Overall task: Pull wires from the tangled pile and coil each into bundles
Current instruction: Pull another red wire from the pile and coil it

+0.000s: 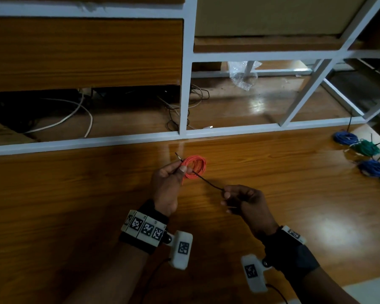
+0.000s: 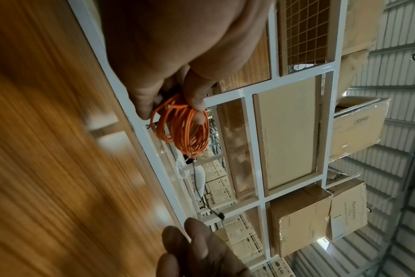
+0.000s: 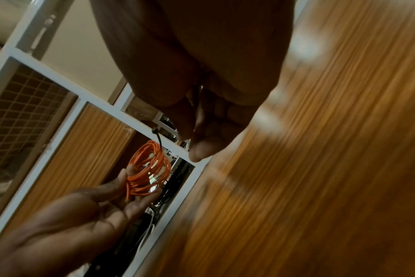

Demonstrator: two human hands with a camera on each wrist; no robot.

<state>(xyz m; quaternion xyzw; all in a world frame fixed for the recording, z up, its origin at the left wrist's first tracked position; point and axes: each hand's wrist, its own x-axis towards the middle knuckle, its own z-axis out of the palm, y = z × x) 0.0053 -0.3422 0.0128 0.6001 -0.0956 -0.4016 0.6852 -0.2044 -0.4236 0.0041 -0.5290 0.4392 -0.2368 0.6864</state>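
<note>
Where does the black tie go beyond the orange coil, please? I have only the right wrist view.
Observer: In the head view the black tie crosses the orange coil, and its far end sticks out past the left hand, which pinches tie and coil together.
Operator: Does the right hand have the other end?
Observer: The tie's near end reaches the right hand, whose fingertips look pinched on it.
Operator: Are any bundles finished?
Observer: At least three lie at the far right of the table: two blue bundles and a green bundle.
</note>
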